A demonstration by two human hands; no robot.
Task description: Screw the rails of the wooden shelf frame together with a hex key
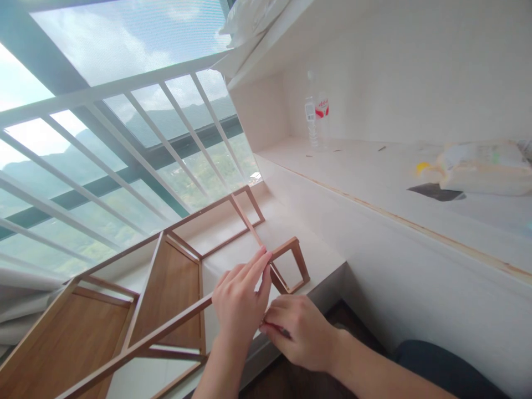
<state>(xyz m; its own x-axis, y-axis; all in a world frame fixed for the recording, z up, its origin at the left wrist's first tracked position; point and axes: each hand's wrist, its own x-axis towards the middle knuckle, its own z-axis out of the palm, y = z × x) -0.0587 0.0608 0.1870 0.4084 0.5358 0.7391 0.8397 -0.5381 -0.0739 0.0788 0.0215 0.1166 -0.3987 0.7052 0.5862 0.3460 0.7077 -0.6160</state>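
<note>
A brown wooden shelf rack [166, 332] with slim rails and flat panels lies on its side along the white window ledge. My left hand [241, 293] is closed round a long rail of the rack near its end, fingertips by the corner joint. Just beyond those fingers, a short wooden end frame [300, 260] sticks up. Below and to the right, my right hand [297, 332] is closed in a pinch close to the rack's near edge. A little red shows between its fingers, but what it holds is mostly hidden.
Windows with a white railing [141, 116] run along the left. On the white shelf [366, 172] at right stand a clear plastic bottle [316, 119] and a soft pack with a yellow cap [486, 166], among small dark bits. A grey curtain [25, 305] hangs at far left.
</note>
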